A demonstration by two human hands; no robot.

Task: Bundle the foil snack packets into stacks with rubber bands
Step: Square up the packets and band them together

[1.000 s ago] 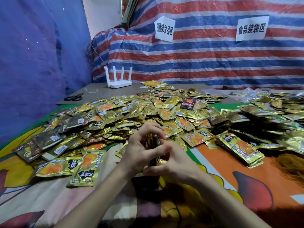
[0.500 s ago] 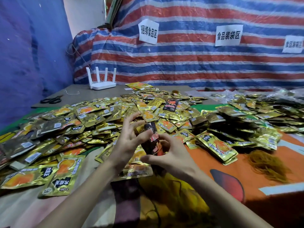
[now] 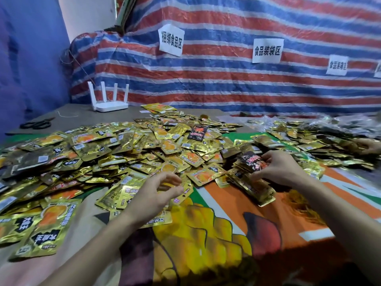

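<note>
- The right hand (image 3: 278,171) is over the right side of the worktop (image 3: 78,118). Its grip is closed, and the fingers and thumb pinch a black-and-red packet (image 3: 251,161) by its right end.
- I cannot tell if that is one packet or a few pressed together. The fingers cover part of it.
- Just under it lies a stack of gold packets (image 3: 254,187), tilted on the bright cloth (image 3: 216,205). I cannot tell if a band goes round it.
- The left hand (image 3: 156,193) hangs just above the near edge of the big pile of gold foil packets (image 3: 123,153). Its grip is loose, with the fingers a little bent and apart from the thumb, and nothing is in it.
- The pile covers the left and middle of the worktop. The packets lie on top of each other, so many are hidden. The left edge of the view cuts some off.
- One more black packet (image 3: 197,132) lies on top of the pile, far back.
- A brown stringy heap (image 3: 299,201) sits by the right forearm, which hides part of it. It is too dim to tell what it is.
- At the right edge, another person's hand (image 3: 370,145) rests on more gold packets. It is cut off at the wrist.
- Far back stand a white router (image 3: 109,103) and blurry black scissors (image 3: 37,123).
- Paper signs (image 3: 170,40) hang on the striped tarp (image 3: 226,89). The last one is cut off.
</note>
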